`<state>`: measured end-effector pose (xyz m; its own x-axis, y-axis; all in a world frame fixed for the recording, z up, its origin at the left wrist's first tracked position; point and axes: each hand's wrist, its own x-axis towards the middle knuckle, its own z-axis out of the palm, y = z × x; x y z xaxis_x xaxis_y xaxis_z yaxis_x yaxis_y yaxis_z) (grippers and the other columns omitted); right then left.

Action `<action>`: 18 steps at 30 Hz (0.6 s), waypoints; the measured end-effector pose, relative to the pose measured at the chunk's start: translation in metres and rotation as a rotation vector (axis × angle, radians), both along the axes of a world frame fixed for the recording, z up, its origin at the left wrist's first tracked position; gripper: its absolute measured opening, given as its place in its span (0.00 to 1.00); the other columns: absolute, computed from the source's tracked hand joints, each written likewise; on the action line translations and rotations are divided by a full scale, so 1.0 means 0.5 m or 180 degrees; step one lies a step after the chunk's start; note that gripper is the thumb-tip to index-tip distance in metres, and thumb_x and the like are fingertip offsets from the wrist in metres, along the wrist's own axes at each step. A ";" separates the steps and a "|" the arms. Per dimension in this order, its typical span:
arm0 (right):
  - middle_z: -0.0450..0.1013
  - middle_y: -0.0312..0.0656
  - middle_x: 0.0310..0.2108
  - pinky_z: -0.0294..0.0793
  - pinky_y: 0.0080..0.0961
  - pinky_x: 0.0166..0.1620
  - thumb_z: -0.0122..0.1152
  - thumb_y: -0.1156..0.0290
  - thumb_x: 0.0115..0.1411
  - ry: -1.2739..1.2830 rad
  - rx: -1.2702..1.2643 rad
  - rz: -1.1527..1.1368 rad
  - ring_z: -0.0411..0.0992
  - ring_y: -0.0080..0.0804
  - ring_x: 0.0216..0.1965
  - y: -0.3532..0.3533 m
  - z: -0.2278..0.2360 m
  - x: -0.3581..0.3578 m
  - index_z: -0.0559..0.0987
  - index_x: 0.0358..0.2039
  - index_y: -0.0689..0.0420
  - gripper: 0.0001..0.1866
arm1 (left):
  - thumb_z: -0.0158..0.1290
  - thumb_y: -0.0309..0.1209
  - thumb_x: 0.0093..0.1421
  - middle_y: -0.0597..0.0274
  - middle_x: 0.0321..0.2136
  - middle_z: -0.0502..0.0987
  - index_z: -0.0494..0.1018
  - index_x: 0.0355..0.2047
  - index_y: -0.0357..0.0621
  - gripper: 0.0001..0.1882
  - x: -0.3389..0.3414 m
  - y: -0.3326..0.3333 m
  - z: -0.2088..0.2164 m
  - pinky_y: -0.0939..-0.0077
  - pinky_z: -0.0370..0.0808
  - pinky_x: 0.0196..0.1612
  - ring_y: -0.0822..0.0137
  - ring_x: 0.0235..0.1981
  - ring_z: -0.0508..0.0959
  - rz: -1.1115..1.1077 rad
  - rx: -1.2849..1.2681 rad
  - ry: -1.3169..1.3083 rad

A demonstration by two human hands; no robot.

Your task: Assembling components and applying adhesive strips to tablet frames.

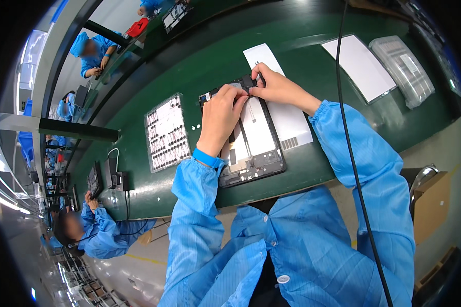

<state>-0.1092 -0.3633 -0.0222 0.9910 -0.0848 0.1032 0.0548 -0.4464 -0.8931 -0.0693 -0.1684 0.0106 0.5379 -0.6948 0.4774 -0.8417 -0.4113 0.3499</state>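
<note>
An opened tablet (258, 130), with a black frame and pale silver inside, lies on the green bench in front of me. My left hand (217, 117), with a blue band at the wrist, rests over its upper left part. Thumb and fingers are pinched at the tablet's far end; what they grip is hidden. My right hand (281, 89) is closed at the far right corner, its thumb and fingertips close to the left ones. A slim dark tool (262, 79) shows between its fingers; its exact kind is unclear. White paper (297, 125) lies partly under the tablet.
A clear tray (167, 134) of small black parts with wires lies to the left. At the right are a white sheet (361, 66) and a clear plastic package (402, 69). A black cable (346, 123) hangs across my right arm. Another person (102, 230) works at far left.
</note>
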 end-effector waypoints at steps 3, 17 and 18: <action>0.69 0.35 0.24 0.67 0.26 0.32 0.64 0.67 0.60 0.0133 0.0003 -0.0053 0.67 0.24 0.27 0.005 -0.012 0.005 0.66 0.45 0.56 0.18 | 0.59 0.30 0.60 0.59 0.33 0.78 0.78 0.33 0.42 0.06 0.001 0.000 0.002 0.63 0.77 0.32 0.54 0.31 0.81 0.0119 0.0117 0.0263; 0.75 0.43 0.27 0.64 0.36 0.42 0.67 0.56 0.59 -0.0926 -0.1667 -0.0217 0.72 0.46 0.30 0.007 0.052 -0.081 0.71 0.41 0.55 0.20 | 0.58 0.29 0.58 0.59 0.43 0.77 0.74 0.42 0.43 0.12 0.035 0.030 0.011 0.60 0.65 0.55 0.56 0.47 0.76 0.0164 -0.0205 0.0413; 0.75 0.43 0.27 0.65 0.37 0.41 0.67 0.57 0.58 -0.0914 -0.1638 -0.0199 0.72 0.45 0.29 0.003 0.065 -0.096 0.71 0.39 0.55 0.18 | 0.57 0.28 0.59 0.60 0.45 0.77 0.74 0.43 0.44 0.12 0.026 0.045 0.008 0.58 0.62 0.59 0.57 0.49 0.75 -0.0009 -0.0504 0.0151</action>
<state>-0.1572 -0.3619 0.0105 0.9121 -0.0102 0.4098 0.2218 -0.8285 -0.5143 -0.0563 -0.1459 0.0148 0.5608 -0.6144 0.5550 -0.8236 -0.3456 0.4497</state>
